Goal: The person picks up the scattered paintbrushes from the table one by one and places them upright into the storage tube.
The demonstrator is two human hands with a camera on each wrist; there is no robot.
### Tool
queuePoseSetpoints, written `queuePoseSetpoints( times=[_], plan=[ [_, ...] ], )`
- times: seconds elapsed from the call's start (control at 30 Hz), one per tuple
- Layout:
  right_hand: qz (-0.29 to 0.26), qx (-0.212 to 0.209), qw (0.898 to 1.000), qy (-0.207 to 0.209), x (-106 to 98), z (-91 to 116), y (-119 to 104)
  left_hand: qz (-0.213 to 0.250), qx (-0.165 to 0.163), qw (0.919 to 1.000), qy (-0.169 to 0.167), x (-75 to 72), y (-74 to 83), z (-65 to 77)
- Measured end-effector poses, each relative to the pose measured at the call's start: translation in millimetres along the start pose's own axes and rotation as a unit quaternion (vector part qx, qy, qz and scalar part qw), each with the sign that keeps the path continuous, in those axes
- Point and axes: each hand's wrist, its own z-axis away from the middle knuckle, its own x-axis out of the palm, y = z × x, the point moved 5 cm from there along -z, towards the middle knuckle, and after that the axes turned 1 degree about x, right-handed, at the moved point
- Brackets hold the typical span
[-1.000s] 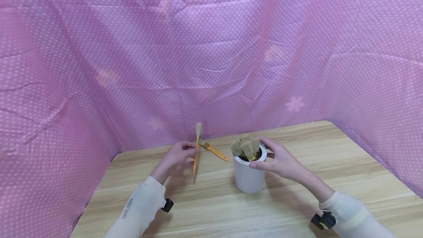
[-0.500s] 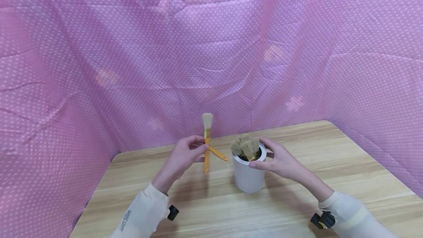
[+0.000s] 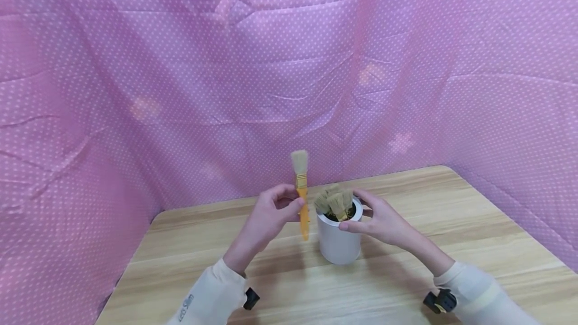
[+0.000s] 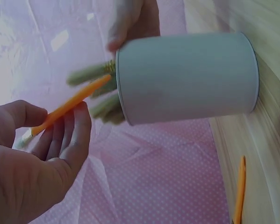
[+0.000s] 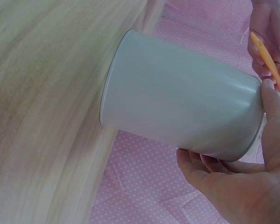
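Between thumb and fingers my left hand [image 3: 275, 209] pinches a paintbrush [image 3: 301, 199] by its orange handle. Its pale bristles point up, and the handle end hangs just left of a white cylindrical container [image 3: 339, 242]. In the left wrist view this orange handle [image 4: 72, 103] overlaps the brushes near the container's mouth. Thumb and fingers of my right hand [image 3: 384, 219] grip the container at its rim. Several paintbrushes [image 3: 335, 202] stand inside, bristles up; their handles are hidden. The container stands upright on the wooden table [image 3: 289, 285].
A second orange-handled brush [image 4: 240, 191] lies on the table, mostly hidden behind my left hand in the head view. Pink dotted cloth [image 3: 271, 89] hangs behind the table's far edge and along both sides. Dark wrist cameras [image 3: 440, 301] sit on both sleeves.
My left hand has moved right with the paintbrush, up close to the container, and turned the brush's flat side toward the head camera. The right hand has kept its grip on the container.
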Motion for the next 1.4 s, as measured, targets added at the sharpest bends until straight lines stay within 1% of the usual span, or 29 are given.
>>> queuePoseSetpoints(
  times=[0.17, 0.27, 0.37, 0.47, 0.53, 0.6, 0.83, 0.97, 1.03, 1.17, 1.3, 1.4],
  plan=[
    [0.003, -0.004, 1.000, 0.001, 0, 0, 0, -0.009, 0.029, 0.9994, -0.015, 9.6, 4.0, 0.1],
    [0.003, 0.000, 1.000, 0.001, 0, 0, -1, -0.016, 0.039, 0.9990, -0.015, 13.7, 8.3, -0.1],
    [0.004, 0.002, 1.000, 0.001, 0, -1, 1, -0.014, 0.058, 0.9982, -0.001, 17.6, 12.8, -2.1],
    [0.004, 0.002, 1.000, 0.000, 0, 0, 1, 0.000, 0.085, 0.9962, 0.019, 21.0, 14.3, -5.2],
    [0.004, 0.004, 1.000, -0.001, 0, 0, 1, 0.013, 0.103, 0.9942, 0.030, 23.1, 13.1, -7.0],
    [0.004, 0.004, 1.000, -0.003, 0, 0, 0, 0.014, 0.110, 0.9932, 0.036, 25.0, 10.7, -7.5],
    [0.005, -0.004, 1.000, -0.002, 0, 1, 1, -0.035, 0.115, 0.9914, 0.052, 34.2, -0.1, -4.8],
    [0.006, -0.009, 1.000, 0.002, 0, 1, 1, -0.054, 0.135, 0.9876, 0.060, 38.8, -1.7, -2.0],
    [0.007, -0.010, 1.000, 0.004, 0, 1, 1, -0.071, 0.143, 0.9847, 0.070, 40.3, -2.0, -0.9],
    [0.007, -0.008, 1.000, 0.004, 0, 1, 0, -0.093, 0.146, 0.9814, 0.083, 44.0, -4.6, 1.7],
    [0.007, -0.005, 1.000, 0.002, 1, 1, 0, -0.104, 0.145, 0.9801, 0.086, 48.0, -8.7, 4.1],
    [0.009, -0.006, 1.000, 0.005, 1, 1, -1, -0.125, 0.151, 0.9770, 0.084, 50.7, -10.0, 3.1]
  ],
)
